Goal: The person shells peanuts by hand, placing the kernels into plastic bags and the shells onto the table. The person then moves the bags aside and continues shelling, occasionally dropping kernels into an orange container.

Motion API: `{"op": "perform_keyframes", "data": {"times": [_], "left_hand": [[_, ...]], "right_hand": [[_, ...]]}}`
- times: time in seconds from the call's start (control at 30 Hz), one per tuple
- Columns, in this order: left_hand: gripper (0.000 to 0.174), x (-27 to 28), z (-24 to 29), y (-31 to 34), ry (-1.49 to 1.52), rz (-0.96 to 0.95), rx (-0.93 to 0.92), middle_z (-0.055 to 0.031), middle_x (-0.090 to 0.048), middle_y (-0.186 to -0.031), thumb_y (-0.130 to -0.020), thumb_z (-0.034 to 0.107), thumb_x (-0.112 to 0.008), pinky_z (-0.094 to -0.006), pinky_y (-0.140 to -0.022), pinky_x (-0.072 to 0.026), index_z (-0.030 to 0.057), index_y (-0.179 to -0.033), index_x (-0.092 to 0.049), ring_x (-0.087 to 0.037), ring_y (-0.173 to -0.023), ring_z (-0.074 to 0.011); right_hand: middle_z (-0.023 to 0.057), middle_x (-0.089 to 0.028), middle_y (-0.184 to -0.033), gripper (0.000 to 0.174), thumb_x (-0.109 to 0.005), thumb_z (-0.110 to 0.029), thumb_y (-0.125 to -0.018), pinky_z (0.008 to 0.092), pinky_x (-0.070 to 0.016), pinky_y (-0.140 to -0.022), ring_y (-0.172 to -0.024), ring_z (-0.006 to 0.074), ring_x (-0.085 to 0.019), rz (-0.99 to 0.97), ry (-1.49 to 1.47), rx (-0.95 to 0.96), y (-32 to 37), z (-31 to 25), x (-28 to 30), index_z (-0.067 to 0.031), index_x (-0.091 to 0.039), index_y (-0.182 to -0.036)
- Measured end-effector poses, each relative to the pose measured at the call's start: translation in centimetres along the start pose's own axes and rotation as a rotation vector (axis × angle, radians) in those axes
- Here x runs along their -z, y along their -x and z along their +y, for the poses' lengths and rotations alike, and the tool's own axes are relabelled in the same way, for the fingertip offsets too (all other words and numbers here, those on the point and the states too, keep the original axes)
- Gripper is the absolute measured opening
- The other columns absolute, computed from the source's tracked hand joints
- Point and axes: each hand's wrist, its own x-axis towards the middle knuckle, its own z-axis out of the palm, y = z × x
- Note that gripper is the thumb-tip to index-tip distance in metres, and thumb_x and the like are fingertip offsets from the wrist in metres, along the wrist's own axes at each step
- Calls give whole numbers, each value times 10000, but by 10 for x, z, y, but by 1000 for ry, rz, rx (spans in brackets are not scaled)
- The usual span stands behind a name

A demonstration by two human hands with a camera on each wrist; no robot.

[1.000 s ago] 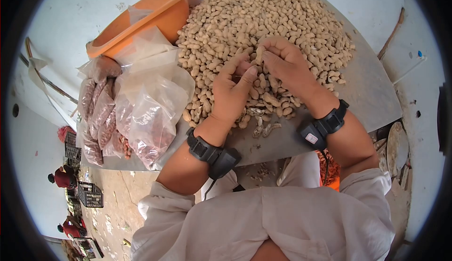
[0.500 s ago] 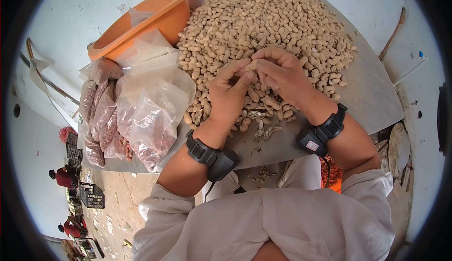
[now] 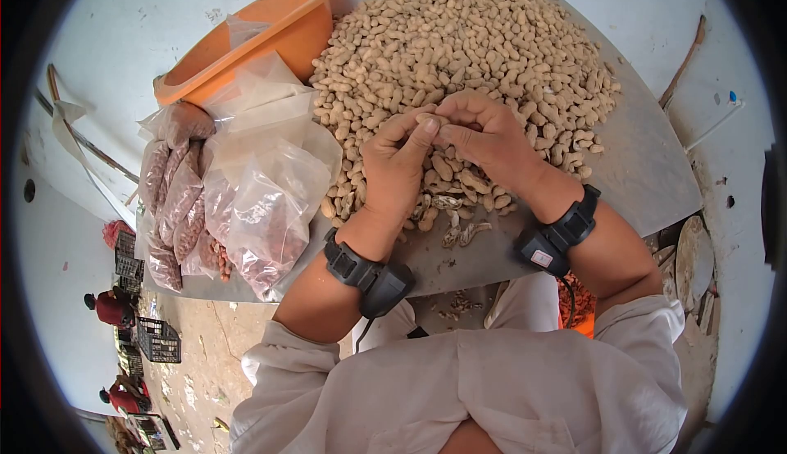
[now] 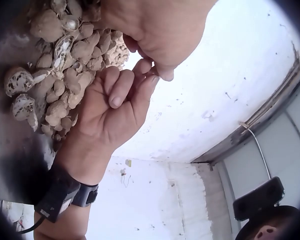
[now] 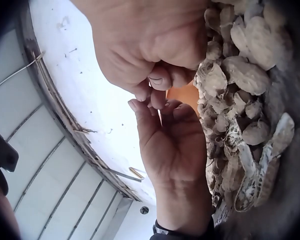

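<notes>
Over the near part of a large heap of unshelled peanuts (image 3: 459, 44), both hands meet at their fingertips. My left hand (image 3: 393, 163) and right hand (image 3: 494, 141) pinch a peanut that the fingers almost wholly cover. In the left wrist view the left hand (image 4: 152, 30) is above and the right hand (image 4: 110, 112) below, thumb and finger tips together. The right wrist view has the right hand (image 5: 145, 42) on top, its fingertips against those of the left hand (image 5: 172, 145). Split shells (image 3: 466, 233) lie at the heap's near edge.
An orange basin (image 3: 299, 40) leans at the back left. Bags of reddish kernels (image 3: 176, 196) and clear plastic bags (image 3: 266, 212) lie left of the heap on the metal table (image 3: 648, 167). Black crates (image 3: 160, 339) and two people are on the floor far left.
My hands have come closer together, the right one moving left and slightly down. The peanut visible between the fingers earlier is now mostly covered.
</notes>
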Motion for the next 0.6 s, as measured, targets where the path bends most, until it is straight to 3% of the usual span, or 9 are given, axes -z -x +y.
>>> {"op": "perform_keyframes", "data": {"times": [0.13,0.23,0.33,0.43,0.6], "left_hand": [[234,-1,-1,0,11,15,-6,-9,-637,-841,-925,173,-597,-174,-599,-396,-20,-1045,-652,-491,-678,-42],[208,4,-1,0,-92,-15,35,-23,-640,-875,-935,144,-578,-206,-680,-476,-30,-1024,-647,-568,-757,-70],[215,-2,8,7,-133,-114,55,22,-608,-774,-942,179,-566,-152,-522,-343,-1,-1026,-650,-445,-600,-13],[206,1,6,6,-99,-163,69,26,-606,-771,-944,174,-561,-153,-517,-337,6,-1022,-648,-432,-588,-9],[199,5,4,5,-16,-226,84,-34,-622,-794,-946,155,-547,-168,-530,-396,-11,-1017,-630,-538,-627,-63]], "right_hand": [[43,-634,-865,182,-633,-110,-872,218,-472,-701,-783,93,-590,-10,35,29,0,4,2,5,-572,-999],[36,-623,-834,255,-661,-168,-858,211,-459,-658,-737,84,-574,41,11,-36,1,-5,-4,14,-583,-1018],[24,-602,-779,314,-679,-230,-848,207,-435,-586,-666,74,-550,-6,25,-136,1,-7,-2,21,-605,-1020],[14,-583,-733,320,-682,-254,-847,205,-413,-533,-608,66,-529,-45,30,-141,0,-1,2,22,-625,-1000],[3,-568,-742,317,-670,-244,-859,201,-399,-525,-603,56,-506,-72,28,-115,3,-4,-1,17,-612,-1029]]}}
